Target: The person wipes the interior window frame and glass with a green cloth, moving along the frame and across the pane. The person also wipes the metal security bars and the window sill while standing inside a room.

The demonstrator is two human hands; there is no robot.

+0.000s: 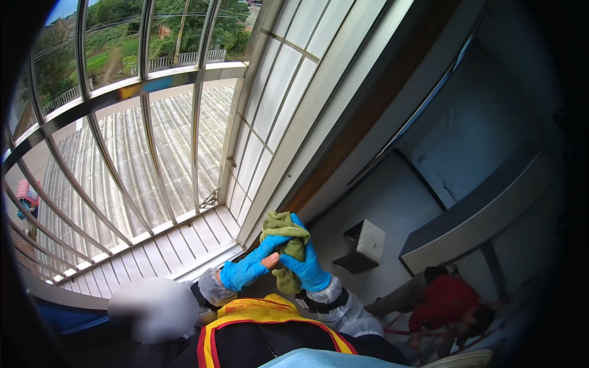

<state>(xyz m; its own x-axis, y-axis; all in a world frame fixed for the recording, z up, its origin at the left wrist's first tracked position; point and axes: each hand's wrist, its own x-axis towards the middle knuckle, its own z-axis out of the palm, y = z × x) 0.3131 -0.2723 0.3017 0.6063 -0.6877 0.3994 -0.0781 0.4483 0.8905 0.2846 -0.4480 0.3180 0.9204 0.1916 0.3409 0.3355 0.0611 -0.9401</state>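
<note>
A crumpled olive-green cloth (293, 246) is bunched between my two hands, beside the lower end of the window frame. My left hand (244, 270), in a blue glove with the bare thumb showing, closes on the cloth from the left. My right hand (313, 271), also in a blue glove, wraps round it from the right. The cloth's top folds stick up above my fingers, and a loose end hangs below. Clear plastic sleeves cover both my forearms.
Curved metal window bars (147, 129) and a white slatted sill (153, 254) lie left, above a corrugated roof (165, 141). A tiled wall edge (279, 86) runs beside them. Rightward are a small box-like stand (370, 244), a long grey-topped unit (466, 211) and a person in red (445, 303).
</note>
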